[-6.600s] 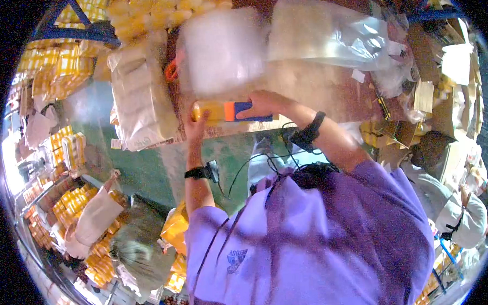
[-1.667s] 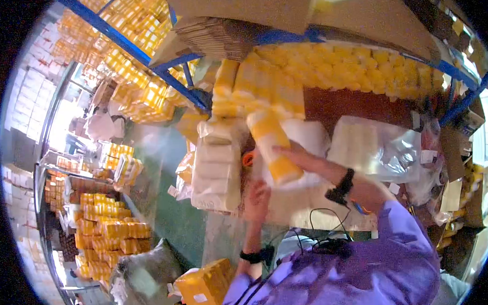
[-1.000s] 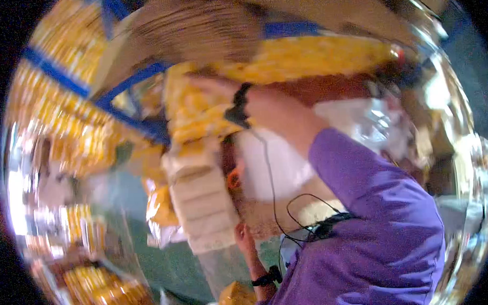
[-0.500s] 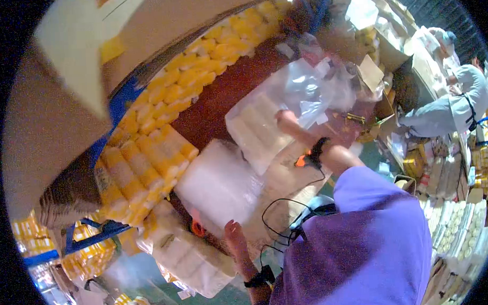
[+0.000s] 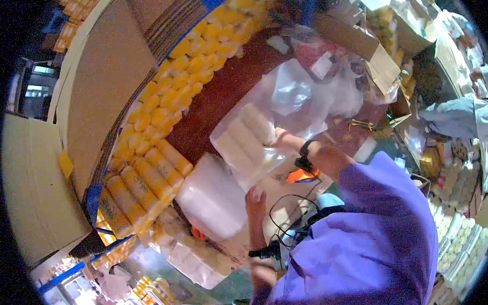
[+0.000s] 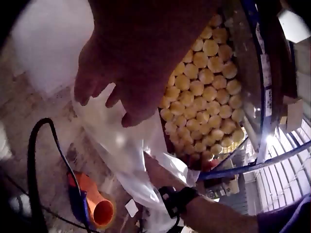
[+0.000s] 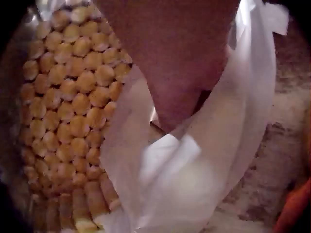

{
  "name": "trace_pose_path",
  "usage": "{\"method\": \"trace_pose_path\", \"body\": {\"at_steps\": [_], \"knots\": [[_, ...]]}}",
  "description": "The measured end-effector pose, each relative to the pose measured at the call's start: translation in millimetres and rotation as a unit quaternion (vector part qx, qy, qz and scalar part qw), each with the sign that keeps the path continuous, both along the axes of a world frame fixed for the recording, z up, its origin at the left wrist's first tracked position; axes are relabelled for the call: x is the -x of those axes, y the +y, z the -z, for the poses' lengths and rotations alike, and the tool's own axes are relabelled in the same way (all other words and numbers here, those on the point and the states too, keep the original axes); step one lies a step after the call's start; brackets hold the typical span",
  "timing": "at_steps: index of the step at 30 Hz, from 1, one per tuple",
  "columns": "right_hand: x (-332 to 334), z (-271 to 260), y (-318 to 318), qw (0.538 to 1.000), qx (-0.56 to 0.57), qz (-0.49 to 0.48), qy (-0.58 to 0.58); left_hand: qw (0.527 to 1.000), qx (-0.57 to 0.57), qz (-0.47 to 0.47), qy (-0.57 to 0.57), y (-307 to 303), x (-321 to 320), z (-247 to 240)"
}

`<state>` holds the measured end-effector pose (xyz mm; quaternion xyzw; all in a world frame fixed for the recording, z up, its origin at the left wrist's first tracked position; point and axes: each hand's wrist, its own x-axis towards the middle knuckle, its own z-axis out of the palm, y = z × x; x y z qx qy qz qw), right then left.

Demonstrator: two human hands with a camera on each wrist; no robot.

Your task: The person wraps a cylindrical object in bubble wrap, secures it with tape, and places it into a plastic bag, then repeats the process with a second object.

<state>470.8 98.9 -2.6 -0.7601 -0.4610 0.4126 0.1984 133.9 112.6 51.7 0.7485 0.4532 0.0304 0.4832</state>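
In the head view, my right hand [image 5: 283,138] is at the right edge of a clear plastic bag [image 5: 298,94] with several pale rolls [image 5: 244,132] in it. The right wrist view shows my right hand [image 7: 180,63] reaching down between folds of the bag [image 7: 180,194]; its fingers are hidden, so I cannot tell whether they grip the plastic. My left hand [image 5: 255,202] hovers near the bag's lower corner, fingers loosely bent and holding nothing. In the left wrist view, that hand [image 6: 126,73] overlaps the bag [image 6: 114,131].
White wrapped pack [image 5: 213,196] lies left of the bag. Yellow rolls [image 5: 148,177] and a wall of stacked yellow ends [image 5: 172,85] stand behind. An orange-and-blue tool [image 5: 303,175] lies at the table's front edge. Cardboard [image 5: 106,55] overhangs on the left; a person [image 5: 457,115] is at far right.
The yellow-and-white roll carried earlier has left my right hand, which reached to the yellow stack, then swung right to the bag. The head view has turned right; my left hand stays low in front.
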Motion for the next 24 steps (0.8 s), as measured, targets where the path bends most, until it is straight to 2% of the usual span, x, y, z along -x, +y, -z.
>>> {"method": "trace_pose_path", "body": {"at_steps": [2,4,7,8,10,11,13,14,15,17,18,20,21,22,24], "knots": [[-11,-17,-7,0.998,-0.060,-0.026,0.022,0.997,-0.067,0.036,0.004,-4,-16,24],[-29,-41,-12,0.987,-0.131,-0.071,0.052,0.990,-0.137,0.038,-0.012,-9,-7,66],[-59,-79,-16,0.955,-0.233,-0.149,0.104,0.966,-0.234,0.088,0.063,-13,1,86],[-67,-91,-17,0.942,-0.260,-0.173,0.123,0.990,-0.127,0.027,0.052,-13,-5,71],[-76,-111,-30,0.920,-0.291,-0.200,0.168,0.992,0.083,-0.097,0.015,-11,-2,20],[-75,-109,-41,0.921,-0.269,-0.197,0.203,0.988,0.020,-0.148,0.046,-11,21,21],[-55,-171,-86,0.915,-0.150,-0.027,0.374,0.960,-0.107,-0.240,0.095,3,59,41],[-47,-186,-103,0.896,-0.099,0.031,0.432,0.921,-0.245,-0.266,0.145,4,77,44],[-39,-197,-119,0.870,-0.054,0.090,0.481,0.861,-0.374,-0.287,0.192,4,95,48],[-23,-206,-149,0.818,0.017,0.188,0.543,0.847,-0.318,-0.310,0.292,18,140,68],[-14,-203,-165,0.806,0.046,0.219,0.549,0.848,-0.313,-0.264,0.336,17,159,63],[-7,-175,-203,0.846,0.096,0.194,0.487,0.843,-0.304,-0.163,0.413,22,189,53],[2,-165,-217,0.864,0.118,0.184,0.453,0.853,-0.300,-0.172,0.390,28,198,56],[19,-163,-226,0.862,0.119,0.206,0.447,0.865,-0.295,-0.178,0.366,33,209,66],[46,-166,-239,0.900,0.087,0.167,0.394,0.918,-0.259,-0.188,0.232,43,235,91]]}}
